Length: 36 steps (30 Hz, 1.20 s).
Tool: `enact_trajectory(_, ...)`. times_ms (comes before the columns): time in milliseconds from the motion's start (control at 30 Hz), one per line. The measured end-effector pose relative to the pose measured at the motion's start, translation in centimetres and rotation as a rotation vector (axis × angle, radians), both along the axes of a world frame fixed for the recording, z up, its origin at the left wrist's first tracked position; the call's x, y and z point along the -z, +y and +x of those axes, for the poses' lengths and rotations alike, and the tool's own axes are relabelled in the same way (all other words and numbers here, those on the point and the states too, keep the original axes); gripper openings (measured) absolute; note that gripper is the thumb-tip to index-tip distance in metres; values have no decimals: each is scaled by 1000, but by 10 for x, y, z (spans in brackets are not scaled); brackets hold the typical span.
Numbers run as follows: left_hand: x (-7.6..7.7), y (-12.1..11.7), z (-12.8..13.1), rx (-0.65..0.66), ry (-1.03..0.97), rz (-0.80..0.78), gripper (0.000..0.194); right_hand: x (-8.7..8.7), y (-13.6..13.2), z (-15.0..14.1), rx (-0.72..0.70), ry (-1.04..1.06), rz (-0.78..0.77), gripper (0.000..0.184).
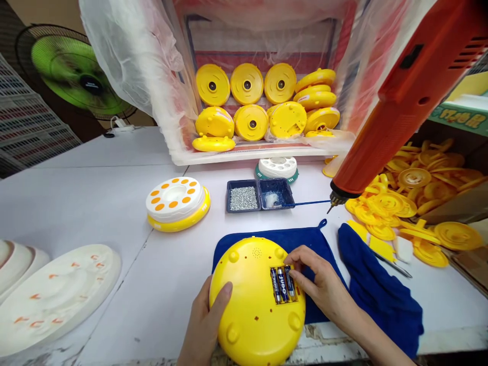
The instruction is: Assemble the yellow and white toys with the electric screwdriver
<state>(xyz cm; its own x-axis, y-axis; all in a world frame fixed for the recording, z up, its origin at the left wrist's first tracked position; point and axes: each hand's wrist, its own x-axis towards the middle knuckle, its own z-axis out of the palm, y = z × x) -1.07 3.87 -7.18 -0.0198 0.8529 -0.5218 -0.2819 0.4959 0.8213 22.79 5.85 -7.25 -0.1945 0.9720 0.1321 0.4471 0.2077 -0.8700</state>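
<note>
A round yellow plastic housing is tilted toward me above a blue cloth, its underside with round feet and screw holes facing up. My left hand grips its left rim, thumb on top. Dark blue batteries lie side by side in the open battery compartment at the upper right. My right hand is closed, thumb and fingertips pinching the top end of the rightmost battery, which sits slightly askew. The fingers hide that end.
An orange electric screwdriver hangs at the right, tip down. Behind the cloth stand a tray of small screws and a tray with white paste. A lined crate holds several yellow housings. Yellow parts, another cloth and white discs flank me.
</note>
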Motion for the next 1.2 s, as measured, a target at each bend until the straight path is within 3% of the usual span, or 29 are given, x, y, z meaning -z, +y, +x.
enact_trajectory(267,4,0,1,-12,12,1,60,11,6,3,38,28,-128,10)
enact_trajectory(733,-9,0,6,-64,27,-56,61,10,8,1,5,25,-129,18)
enact_trajectory(967,-8,0,6,-92,35,-93,58,12,-1,2,-11,72,-128,21)
enact_trajectory(1200,-8,-1,7,-101,39,-83,63,9,-20,4,-17,-69,59,18)
